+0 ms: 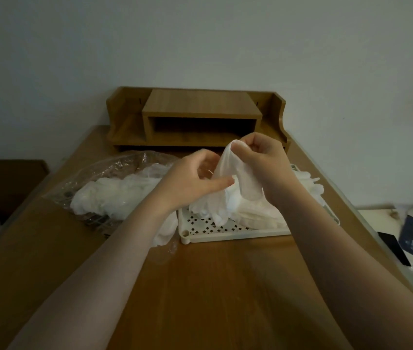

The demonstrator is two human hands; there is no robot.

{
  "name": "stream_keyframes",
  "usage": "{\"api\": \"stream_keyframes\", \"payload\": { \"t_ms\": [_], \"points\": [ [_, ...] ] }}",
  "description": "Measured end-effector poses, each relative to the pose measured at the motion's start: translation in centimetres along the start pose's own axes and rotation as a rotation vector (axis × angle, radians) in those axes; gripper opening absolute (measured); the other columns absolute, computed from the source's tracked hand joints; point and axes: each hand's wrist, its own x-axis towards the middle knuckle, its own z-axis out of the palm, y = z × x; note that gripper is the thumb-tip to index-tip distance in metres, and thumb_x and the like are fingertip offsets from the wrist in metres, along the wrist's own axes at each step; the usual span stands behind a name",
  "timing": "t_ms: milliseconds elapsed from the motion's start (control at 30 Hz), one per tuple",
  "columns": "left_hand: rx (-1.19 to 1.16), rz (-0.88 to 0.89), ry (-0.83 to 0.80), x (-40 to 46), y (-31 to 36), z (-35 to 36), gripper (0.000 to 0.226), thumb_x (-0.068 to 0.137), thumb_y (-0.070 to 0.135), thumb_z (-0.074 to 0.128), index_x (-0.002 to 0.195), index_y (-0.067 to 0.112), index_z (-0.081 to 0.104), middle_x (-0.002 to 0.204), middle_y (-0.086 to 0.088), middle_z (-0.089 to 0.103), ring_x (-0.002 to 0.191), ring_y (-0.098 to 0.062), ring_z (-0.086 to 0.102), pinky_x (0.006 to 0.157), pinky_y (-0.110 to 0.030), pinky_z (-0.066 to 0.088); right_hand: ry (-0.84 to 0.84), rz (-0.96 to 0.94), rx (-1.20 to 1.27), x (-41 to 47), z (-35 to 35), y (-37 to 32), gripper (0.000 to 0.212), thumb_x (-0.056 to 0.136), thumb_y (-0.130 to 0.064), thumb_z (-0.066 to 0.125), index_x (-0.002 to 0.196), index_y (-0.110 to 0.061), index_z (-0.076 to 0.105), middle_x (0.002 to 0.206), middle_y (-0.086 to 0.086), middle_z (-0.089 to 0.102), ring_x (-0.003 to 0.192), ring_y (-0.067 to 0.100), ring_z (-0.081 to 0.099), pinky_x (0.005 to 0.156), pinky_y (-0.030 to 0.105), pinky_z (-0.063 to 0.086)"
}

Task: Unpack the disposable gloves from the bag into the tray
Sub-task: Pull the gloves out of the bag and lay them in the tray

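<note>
A thin white disposable glove (235, 173) hangs in the air above the white perforated tray (225, 233). My right hand (263, 157) pinches its top edge, and my left hand (195, 178) pinches its lower side between thumb and fingers. Several white gloves (256, 210) lie heaped in the tray, some spilling over its far right rim. To the left lies the clear plastic bag (104, 173) with more white gloves (114, 195) in its mouth. One glove (165, 231) droops onto the desk between bag and tray, partly hidden by my left forearm.
A wooden desk organiser (200, 117) stands at the back of the wooden desk (213, 286). Right of the desk, a lower surface holds dark flat items (411, 236). A dark piece of furniture (5, 180) stands to the left.
</note>
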Motion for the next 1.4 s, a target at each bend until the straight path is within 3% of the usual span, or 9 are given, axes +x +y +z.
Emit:
{"api": "stream_keyframes", "payload": {
  "t_ms": [167,400,567,667,800,900,1033,1167,1400],
  "points": [
    [-0.016,-0.050,0.014,0.7,0.3,0.9,0.012,0.082,0.012,0.066,0.093,0.018,0.066,0.085,0.004,0.069,0.077,-0.010,0.067,0.071,-0.036,0.056,-0.011,0.078,0.040,0.1,-2.3,-0.1,0.018,0.086,-0.026,0.065,0.075,-0.014,0.058,0.070,-0.001,0.056,0.064,0.013,0.053,0.058,0.024,0.046],
    [-0.915,-0.264,-0.118,0.2,0.2,0.2,0.025,0.093,0.025,0.047,0.093,0.008,0.067,0.077,-0.004,0.067,0.069,-0.013,0.064,0.061,-0.024,0.054,-0.061,0.484,0.165,1.1,-6.3,1.2,0.022,0.094,-0.030,0.056,0.103,-0.011,0.057,0.083,0.009,0.053,0.057,0.018,0.048,0.047,0.025,0.037],
    [-1.345,-0.535,0.051,0.4,1.3,1.2,0.028,0.099,0.017,0.037,0.084,0.002,0.055,0.056,-0.005,0.057,0.046,-0.009,0.055,0.044,-0.017,0.047,-0.298,0.550,0.455,0.4,-7.9,2.8,0.027,0.085,-0.031,0.064,0.075,-0.009,0.050,0.056,0.002,0.039,0.038,0.010,0.039,0.032,0.017,0.032],
    [-1.077,-0.568,0.347,0.7,1.2,2.3,0.018,0.098,0.009,0.041,0.092,0.007,0.057,0.084,-0.011,0.067,0.074,-0.019,0.065,0.069,-0.031,0.055,-0.319,0.488,0.605,-0.1,-7.8,2.3,0.018,0.082,-0.029,0.067,0.079,-0.013,0.059,0.068,0.001,0.048,0.048,0.010,0.048,0.043,0.018,0.041],
    [-0.490,-0.214,0.562,0.7,1.6,3.3,0.021,0.101,0.021,0.038,0.103,0.022,0.059,0.099,0.006,0.061,0.097,-0.011,0.060,0.085,-0.028,0.049,-0.322,0.349,0.646,-0.7,-7.6,0.6,0.019,0.080,-0.020,0.059,0.096,-0.011,0.061,0.070,0.004,0.063,0.048,0.012,0.058,0.044,0.020,0.050],
    [-0.309,0.142,0.400,0.0,3.1,3.4,0.014,0.095,0.017,0.051,0.103,0.028,0.056,0.096,0.010,0.058,0.088,0.000,0.059,0.078,-0.018,0.048,-0.311,0.260,0.679,-0.5,-7.6,0.2,0.013,0.086,-0.013,0.054,0.097,-0.012,0.061,0.065,0.003,0.062,0.049,0.012,0.056,0.046,0.021,0.050],
    [-0.049,0.442,0.025,-0.1,4.7,4.0,0.047,0.080,0.024,0.066,0.122,0.032,0.047,0.125,0.008,0.047,0.105,-0.002,0.053,0.085,-0.017,0.048,-0.455,0.254,0.641,-0.3,-8.1,-0.4,0.025,0.087,-0.023,0.046,0.087,-0.004,0.063,0.076,0.009,0.067,0.067,0.019,0.064,0.059,0.027,0.055],
    [-0.018,0.418,0.073,0.4,6.1,4.0,0.053,0.082,0.030,0.070,0.125,0.039,0.040,0.123,0.016,0.044,0.102,0.004,0.047,0.085,-0.011,0.042,-0.547,0.358,0.573,0.2,-8.7,-0.2,0.040,0.077,-0.023,0.044,0.099,0.002,0.065,0.105,0.021,0.063,0.089,0.029,0.063,0.079,0.038,0.054],
    [0.013,0.418,0.084,1.7,8.2,3.2,0.012,0.091,0.022,0.061,0.091,0.010,0.062,0.085,0.000,0.063,0.078,-0.007,0.061,0.063,-0.024,0.054,-0.716,0.382,0.600,0.2,-9.0,0.3,0.038,0.070,-0.010,0.059,0.105,0.005,0.061,0.092,0.019,0.068,0.071,0.023,0.070,0.054,0.024,0.057]
  ]
}}
